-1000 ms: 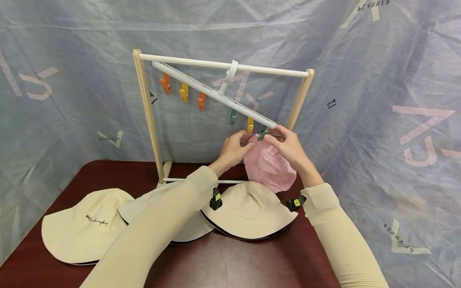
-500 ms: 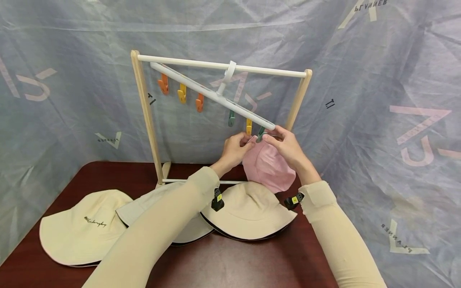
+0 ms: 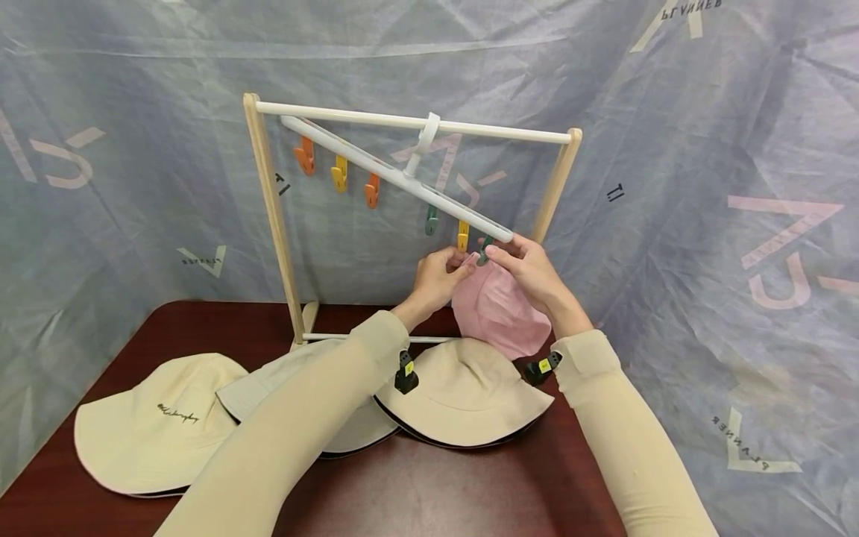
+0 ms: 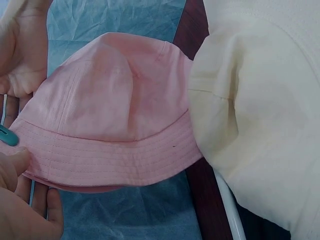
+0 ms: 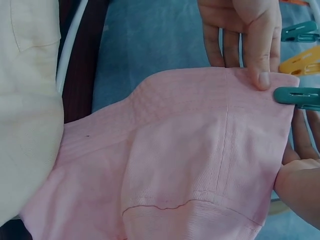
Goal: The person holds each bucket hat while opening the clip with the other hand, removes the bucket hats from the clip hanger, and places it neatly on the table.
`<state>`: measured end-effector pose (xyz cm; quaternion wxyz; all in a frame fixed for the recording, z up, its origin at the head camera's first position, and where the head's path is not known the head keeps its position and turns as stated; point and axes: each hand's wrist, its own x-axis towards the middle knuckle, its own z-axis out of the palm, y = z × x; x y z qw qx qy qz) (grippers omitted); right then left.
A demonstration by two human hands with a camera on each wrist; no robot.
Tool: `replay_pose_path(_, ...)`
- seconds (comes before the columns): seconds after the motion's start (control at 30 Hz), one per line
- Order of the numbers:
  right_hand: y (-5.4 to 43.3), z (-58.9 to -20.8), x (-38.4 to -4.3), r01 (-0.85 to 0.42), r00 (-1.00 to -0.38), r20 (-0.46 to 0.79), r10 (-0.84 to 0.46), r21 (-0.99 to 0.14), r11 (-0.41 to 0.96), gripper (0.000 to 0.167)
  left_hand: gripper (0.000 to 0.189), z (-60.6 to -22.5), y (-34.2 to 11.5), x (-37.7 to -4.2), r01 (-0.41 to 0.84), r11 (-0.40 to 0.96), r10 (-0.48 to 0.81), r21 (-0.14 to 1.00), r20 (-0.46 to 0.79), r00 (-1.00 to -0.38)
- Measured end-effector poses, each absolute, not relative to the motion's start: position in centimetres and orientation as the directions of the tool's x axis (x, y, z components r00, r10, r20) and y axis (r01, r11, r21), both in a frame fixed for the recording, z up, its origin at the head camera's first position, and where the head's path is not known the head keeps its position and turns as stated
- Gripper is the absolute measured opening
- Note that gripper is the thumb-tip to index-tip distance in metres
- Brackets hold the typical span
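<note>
A pink bucket hat [image 3: 499, 309] hangs below the near end of a white clip hanger [image 3: 456, 209]. My left hand [image 3: 435, 282] pinches its brim, thumb on the near face, fingers behind, as the left wrist view shows. Right beside that thumb, a green clothespin [image 5: 297, 96] overlaps the brim's corner. My right hand [image 3: 533, 272] holds this clothespin at the hanger's end, thumb in front and fingers reaching behind. A yellow clothespin [image 3: 463, 236] and another green clothespin [image 3: 432, 221] dangle farther along, with nothing in them.
The hanger hooks over the top bar [image 3: 349, 115] of a wooden-sided rack and slants toward me. Orange clothespins [image 3: 305, 156] hang at its far end. On the dark red table [image 3: 429, 492] lie a cream hat [image 3: 470, 395], a greyish hat [image 3: 356, 425] and a lettered cream hat [image 3: 161, 425].
My right thumb has shifted slightly left onto the green clothespin, which now looks narrower and less spread. The left hand keeps its pinch on the pink hat.
</note>
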<state>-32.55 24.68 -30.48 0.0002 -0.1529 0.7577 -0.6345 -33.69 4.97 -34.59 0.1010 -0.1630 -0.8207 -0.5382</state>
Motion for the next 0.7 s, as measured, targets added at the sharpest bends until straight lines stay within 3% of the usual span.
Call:
replay_pose_path(0.37,24.73,-30.83,-33.19,-0.214,-0.942,0.199,-0.271,-0.976,0.025,0.027,0.026,-34.73,5.09,-33.77,0.355,0.362,0.139,0.862,0.327,-0.935)
replay_pose_path(0.7,24.66,-31.29,-33.37,-0.229,-0.940,0.221,-0.260,-0.973,-0.001,0.029,0.022,-34.67,5.14,-33.69,0.333,0.352,0.123,0.875,0.309,-0.943)
